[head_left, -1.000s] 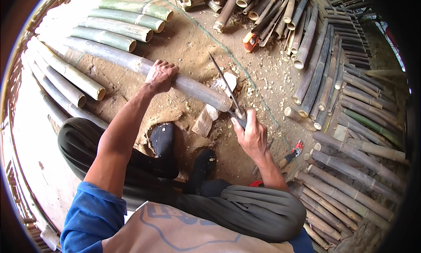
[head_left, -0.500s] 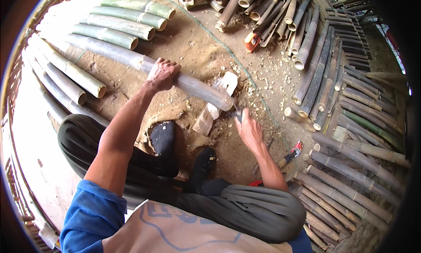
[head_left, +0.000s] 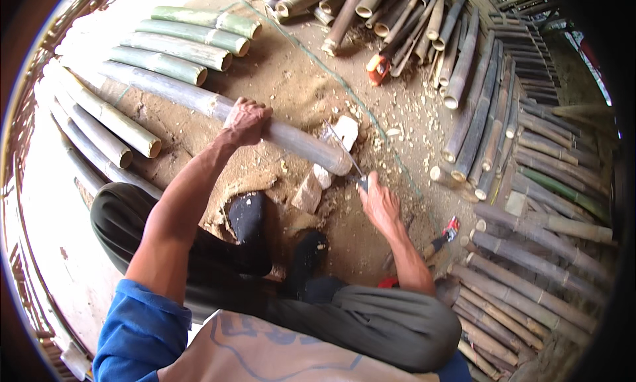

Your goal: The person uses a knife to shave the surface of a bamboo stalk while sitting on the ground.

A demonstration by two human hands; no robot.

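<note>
A long pale bamboo pole (head_left: 179, 97) lies across the dirt floor, its cut end resting on a wooden block (head_left: 311, 190). My left hand (head_left: 246, 120) grips the pole from above near its middle. My right hand (head_left: 377, 203) is closed on the handle of a long knife (head_left: 344, 155), whose blade lies against the pole's cut end. My two dark shoes (head_left: 248, 226) sit just below the pole.
Green and pale bamboo lengths (head_left: 192, 41) are stacked at the left. Dark bamboo poles (head_left: 477, 110) lie piled at the back and along the right side. A red-handled tool (head_left: 449, 231) lies on the dirt at my right. Wood chips litter the floor.
My right hand has brought the knife down from a raised position to the cut end of the pole. My left hand has kept its grip on the pole.
</note>
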